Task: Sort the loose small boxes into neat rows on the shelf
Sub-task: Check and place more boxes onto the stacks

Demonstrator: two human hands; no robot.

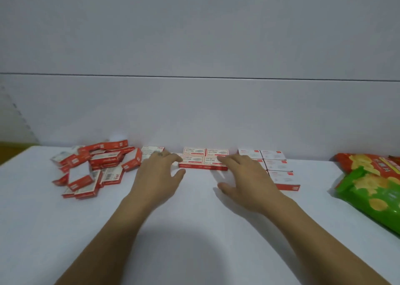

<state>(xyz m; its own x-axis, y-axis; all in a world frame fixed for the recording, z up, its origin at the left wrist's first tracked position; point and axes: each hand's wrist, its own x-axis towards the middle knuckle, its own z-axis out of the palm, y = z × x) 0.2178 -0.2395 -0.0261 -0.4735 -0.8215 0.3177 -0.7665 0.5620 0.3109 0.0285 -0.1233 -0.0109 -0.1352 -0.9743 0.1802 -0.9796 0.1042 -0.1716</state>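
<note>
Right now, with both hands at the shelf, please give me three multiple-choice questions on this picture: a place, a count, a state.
1. Where on the shelf does the loose pile of boxes lie? A) left B) middle C) right
2. How many box tops does the centre block show? A) two B) four C) six
3. The left hand and the right hand are: A) open B) fists C) each lifting a box
Answers: 1 A, the pile lies left of both hands; 2 B, two rows of two; 3 A, relaxed fingers reach to the block's sides.
</note>
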